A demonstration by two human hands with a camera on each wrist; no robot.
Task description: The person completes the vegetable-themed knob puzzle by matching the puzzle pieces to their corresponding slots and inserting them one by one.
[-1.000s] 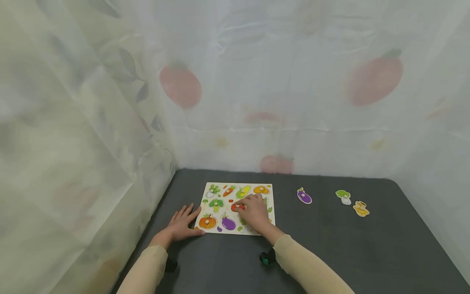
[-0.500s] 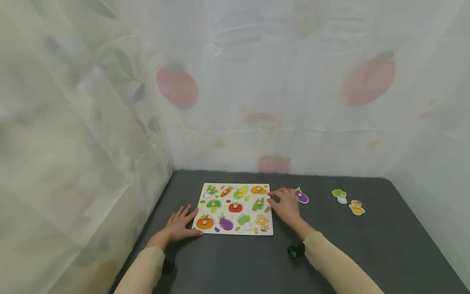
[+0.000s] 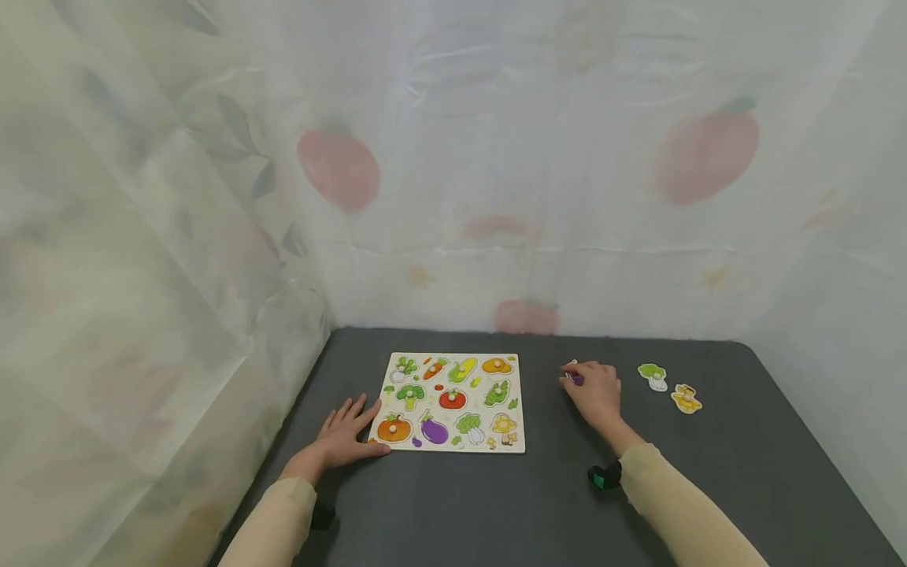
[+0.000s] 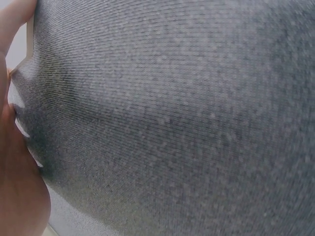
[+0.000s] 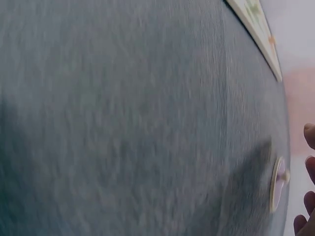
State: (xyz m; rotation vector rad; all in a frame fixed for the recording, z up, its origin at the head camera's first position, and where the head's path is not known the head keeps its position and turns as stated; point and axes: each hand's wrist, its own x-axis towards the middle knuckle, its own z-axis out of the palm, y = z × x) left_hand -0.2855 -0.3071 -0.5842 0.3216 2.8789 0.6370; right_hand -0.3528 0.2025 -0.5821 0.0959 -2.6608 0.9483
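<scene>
A white vegetable puzzle board (image 3: 514, 379) lies on the dark table, several of its pieces carrying small knobs. My left hand (image 3: 344, 438) rests with spread fingers at the board's left edge. To the right of the board, my right hand (image 3: 597, 392) hovers over a purple eggplant puzzle piece (image 3: 575, 379), partly covering it in the head view. The right wrist view shows that eggplant piece (image 5: 277, 189) flat on the table, knob up, with the fingertips (image 5: 310, 135) apart from it. In the left wrist view only part of the left hand (image 4: 22, 187) shows, beside the board's edge.
Farther right lie a green-and-white leafy vegetable piece (image 3: 653, 377) and a yellow mushroom-shaped piece (image 3: 686, 399). A pale curtain (image 3: 439, 197) with fruit prints hangs behind the table (image 3: 453, 512) and along its left side.
My right hand has moved right, off the tomato on the board and over to the eggplant piece. My left hand stays at the board's left edge.
</scene>
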